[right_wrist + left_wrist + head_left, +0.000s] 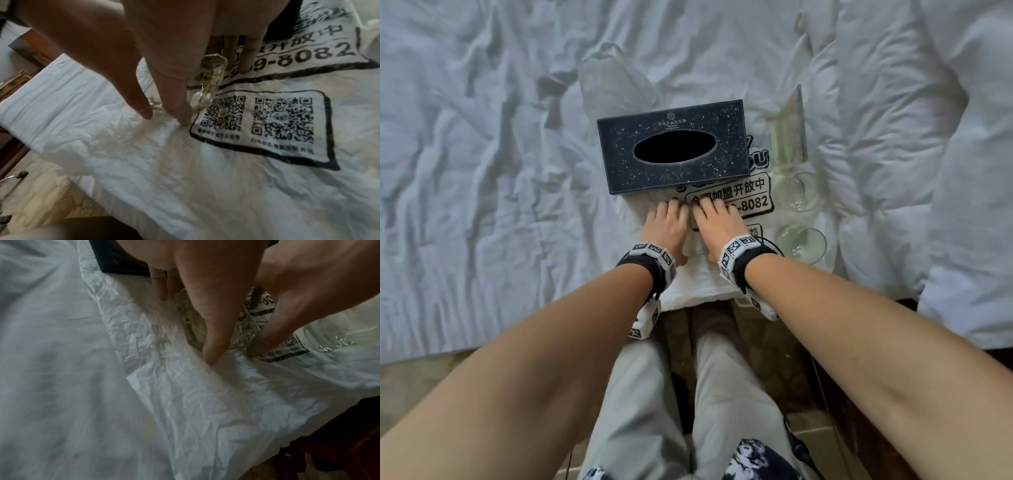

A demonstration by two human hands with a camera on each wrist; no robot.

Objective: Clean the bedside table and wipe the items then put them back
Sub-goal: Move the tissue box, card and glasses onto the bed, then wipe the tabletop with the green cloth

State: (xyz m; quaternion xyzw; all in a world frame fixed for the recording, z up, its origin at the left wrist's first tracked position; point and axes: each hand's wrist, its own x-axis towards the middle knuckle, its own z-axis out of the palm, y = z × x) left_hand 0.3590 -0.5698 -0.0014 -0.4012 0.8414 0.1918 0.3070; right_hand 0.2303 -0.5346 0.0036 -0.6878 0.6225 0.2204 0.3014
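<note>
Hands together now: our left hand (667, 229) and right hand (719, 224) grasp a faceted glass piece (207, 84) on the printed bag (743, 202), near the tissue box (674, 146).

A bedroom, and it looks like a hotel one — a wide bed (482, 171) in rumpled white sheets fills most of what's in front of me, with a thick white duvet (928, 154) heaped along one side. A dark tissue box (674, 150) stamped with a small logo sits on the bedding, two drinking glasses (799, 192) beside it — dark wooden furniture (349, 443) at the bed's edge, pale tiled floor (822, 442) below.
</note>
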